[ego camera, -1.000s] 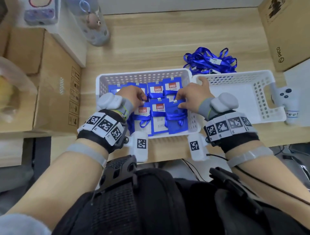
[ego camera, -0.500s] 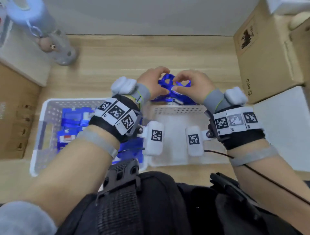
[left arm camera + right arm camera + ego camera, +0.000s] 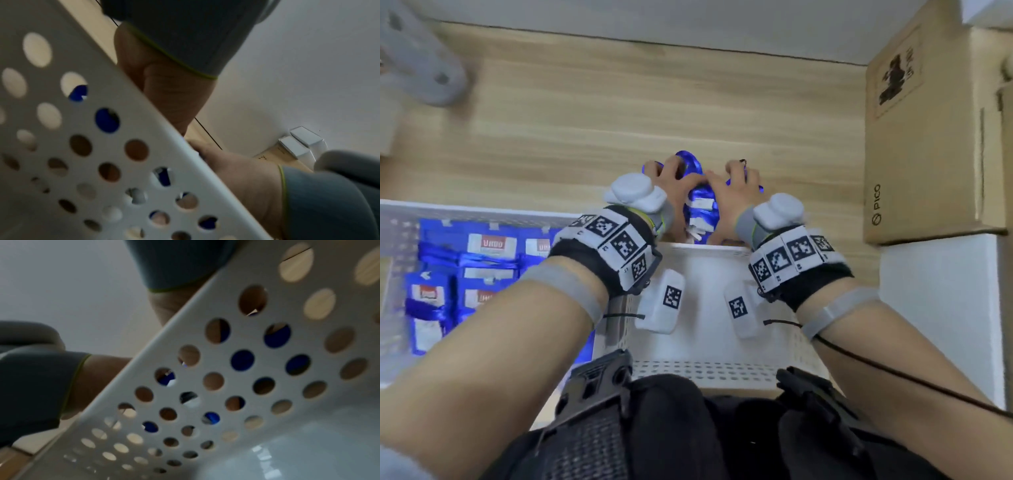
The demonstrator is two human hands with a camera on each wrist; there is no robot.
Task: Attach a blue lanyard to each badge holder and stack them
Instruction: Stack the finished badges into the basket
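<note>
A tangle of blue lanyards (image 3: pixel 702 202) lies on the wooden table just behind the empty white basket (image 3: pixel 705 371). My left hand (image 3: pixel 667 181) and right hand (image 3: pixel 736 185) both reach over the basket's far wall, their fingers dug into the pile and curled round ribbon. The fingertips are mostly hidden in the blue loops. Blue badge holders (image 3: pixel 482 246) with white cards fill the white basket (image 3: pixel 482 212) at the left. Both wrist views look through the perforated basket wall (image 3: pixel 82 162) (image 3: pixel 226 369), and blue lanyard ribbon (image 3: pixel 242 360) shows through the holes.
A tall cardboard box (image 3: pixel 921 154) stands at the right, close to my right hand, with a white box (image 3: pixel 941 308) in front of it. A grey bottle (image 3: pixel 421 68) stands at the back left. Bare wood runs from the lanyards to the wall.
Both hands left the badge holders in the left basket and went to the lanyard pile behind the empty basket. They have since sunk lower into it.
</note>
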